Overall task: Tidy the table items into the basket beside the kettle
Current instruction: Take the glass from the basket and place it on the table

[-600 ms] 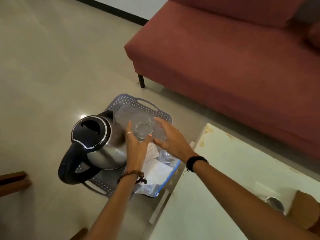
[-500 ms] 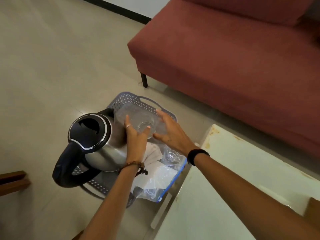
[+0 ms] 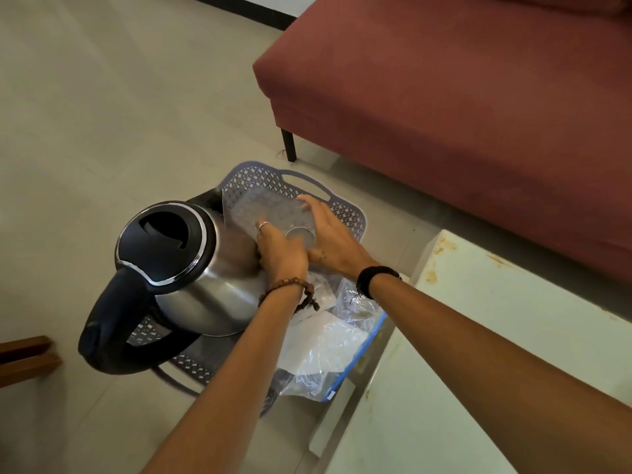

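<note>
A grey-blue perforated basket (image 3: 345, 213) sits on the floor beside the white table. A steel kettle (image 3: 191, 268) with a black lid and handle stands in its left half. My left hand (image 3: 278, 251) and my right hand (image 3: 330, 234) are both down inside the basket's far end. They hold a clear drinking glass (image 3: 301, 234) between them, low over a clear plastic sheet (image 3: 270, 206). White papers and a clear zip bag with a blue edge (image 3: 328, 347) fill the basket's near right part.
A dark red sofa (image 3: 461, 114) with a black leg stands behind the basket. The white table top (image 3: 461, 354), stained near its corner, is at the right. A wooden piece (image 3: 24, 357) shows at the left edge. Beige tiled floor lies to the left.
Both hands have lowered the glass from above the basket down into its far end, beside the kettle. The view has shifted a little to the left.
</note>
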`<state>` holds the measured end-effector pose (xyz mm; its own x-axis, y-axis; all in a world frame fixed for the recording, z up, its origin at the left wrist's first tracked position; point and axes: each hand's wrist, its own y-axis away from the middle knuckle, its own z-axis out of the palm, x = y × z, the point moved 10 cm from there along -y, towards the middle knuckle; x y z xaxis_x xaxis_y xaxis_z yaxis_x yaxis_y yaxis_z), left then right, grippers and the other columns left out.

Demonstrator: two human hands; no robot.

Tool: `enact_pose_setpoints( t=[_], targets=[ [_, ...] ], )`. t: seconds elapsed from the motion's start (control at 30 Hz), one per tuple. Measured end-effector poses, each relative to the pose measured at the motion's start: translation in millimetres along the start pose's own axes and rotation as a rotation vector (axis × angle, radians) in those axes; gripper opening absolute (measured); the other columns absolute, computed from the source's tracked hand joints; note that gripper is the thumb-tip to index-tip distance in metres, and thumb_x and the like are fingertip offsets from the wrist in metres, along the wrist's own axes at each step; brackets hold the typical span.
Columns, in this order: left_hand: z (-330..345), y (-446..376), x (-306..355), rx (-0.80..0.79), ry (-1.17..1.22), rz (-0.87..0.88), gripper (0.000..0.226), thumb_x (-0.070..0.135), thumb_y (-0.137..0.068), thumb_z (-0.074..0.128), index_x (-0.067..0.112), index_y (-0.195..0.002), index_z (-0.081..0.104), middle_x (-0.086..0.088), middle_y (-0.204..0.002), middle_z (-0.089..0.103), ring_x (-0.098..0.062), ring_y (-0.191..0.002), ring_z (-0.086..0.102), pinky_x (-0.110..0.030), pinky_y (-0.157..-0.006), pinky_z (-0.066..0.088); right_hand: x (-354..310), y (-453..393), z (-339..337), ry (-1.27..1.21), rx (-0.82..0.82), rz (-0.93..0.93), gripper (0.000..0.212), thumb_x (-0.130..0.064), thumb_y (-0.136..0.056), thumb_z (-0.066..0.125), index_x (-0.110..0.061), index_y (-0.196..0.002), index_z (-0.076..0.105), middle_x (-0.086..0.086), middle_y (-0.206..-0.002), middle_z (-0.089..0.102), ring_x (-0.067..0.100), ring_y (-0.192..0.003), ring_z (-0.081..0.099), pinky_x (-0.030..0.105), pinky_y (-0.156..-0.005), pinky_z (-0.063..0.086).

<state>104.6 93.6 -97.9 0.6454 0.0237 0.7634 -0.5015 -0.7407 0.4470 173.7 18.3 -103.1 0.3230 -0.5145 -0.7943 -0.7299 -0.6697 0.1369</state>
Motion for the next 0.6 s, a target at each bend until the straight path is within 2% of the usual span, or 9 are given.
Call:
enact_pose_setpoints(
  t=[0.1, 0.2, 0.33, 0.47, 0.5, 0.53, 0.6],
  targets=[
    [-10, 14, 13, 0.04, -0.038, 0.092, 0.047, -0.003, -0.089, 0.042, 0.015, -0.132, 0.037, -0.015, -0.129, 0.052, -0.033, -0.113, 0.055, -0.037, -0.089, 0.048, -9, 13, -14, -0.033, 0.094, -0.038, 0.094, -0.027, -0.071, 0.079, -0.013, -0.144, 0.02, 0.01, -0.148, 0.032, 0.023, -0.132, 0.039, 0.032, -0.102, 0.038],
    [-23, 34, 31, 0.053, -0.016, 0.214, 0.047, -0.001, -0.087, 0.045, 0.02, -0.13, 0.043, -0.012, -0.122, 0.058, -0.028, -0.106, 0.058, -0.04, -0.092, 0.051, -20, 31, -35, -0.109, 0.216, -0.045, 0.094, -0.032, -0.069, 0.08, -0.014, -0.143, 0.023, 0.004, -0.147, 0.035, 0.016, -0.131, 0.037, 0.022, -0.098, 0.033],
    [-39, 76, 52, 0.037, 0.036, 0.316, 0.035, 0.011, -0.085, 0.053, 0.027, -0.116, 0.057, 0.004, -0.1, 0.064, -0.011, -0.087, 0.062, -0.025, -0.075, 0.051, -34, 74, -67, -0.102, 0.339, -0.044, 0.096, -0.038, -0.067, 0.081, -0.019, -0.142, 0.024, 0.0, -0.145, 0.037, 0.012, -0.127, 0.041, 0.017, -0.095, 0.035],
    [-37, 127, 57, -0.038, 0.097, 0.368, 0.03, 0.011, -0.079, 0.063, 0.028, -0.104, 0.063, 0.019, -0.085, 0.065, 0.015, -0.074, 0.06, -0.014, -0.071, 0.052, -37, 133, -94, -0.126, 0.382, -0.009, 0.095, -0.04, -0.067, 0.08, -0.024, -0.142, 0.024, -0.003, -0.142, 0.039, 0.0, -0.115, 0.043, -0.002, -0.085, 0.032],
    [-32, 141, 55, -0.061, 0.093, 0.378, 0.034, 0.01, -0.078, 0.064, 0.029, -0.105, 0.064, 0.024, -0.081, 0.063, 0.018, -0.072, 0.059, -0.015, -0.072, 0.052, -34, 152, -100, -0.135, 0.384, 0.012, 0.096, -0.04, -0.067, 0.08, -0.024, -0.142, 0.024, -0.004, -0.142, 0.04, -0.003, -0.114, 0.042, -0.005, -0.085, 0.032],
    [-26, 153, 51, -0.085, 0.089, 0.384, 0.036, 0.007, -0.077, 0.065, 0.028, -0.106, 0.064, 0.025, -0.081, 0.062, 0.017, -0.072, 0.059, -0.019, -0.074, 0.053, -31, 169, -104, -0.153, 0.384, 0.039, 0.095, -0.041, -0.067, 0.08, -0.026, -0.142, 0.025, -0.005, -0.143, 0.04, -0.005, -0.114, 0.041, -0.006, -0.087, 0.03],
    [-13, 181, 40, -0.133, 0.099, 0.375, 0.038, 0.004, -0.076, 0.065, 0.024, -0.108, 0.066, 0.013, -0.087, 0.068, 0.005, -0.081, 0.062, -0.026, -0.077, 0.054, -20, 207, -110, -0.188, 0.375, 0.116, 0.089, -0.039, -0.069, 0.078, -0.032, -0.138, 0.023, -0.007, -0.143, 0.039, -0.01, -0.114, 0.037, -0.008, -0.089, 0.027]
  ],
)
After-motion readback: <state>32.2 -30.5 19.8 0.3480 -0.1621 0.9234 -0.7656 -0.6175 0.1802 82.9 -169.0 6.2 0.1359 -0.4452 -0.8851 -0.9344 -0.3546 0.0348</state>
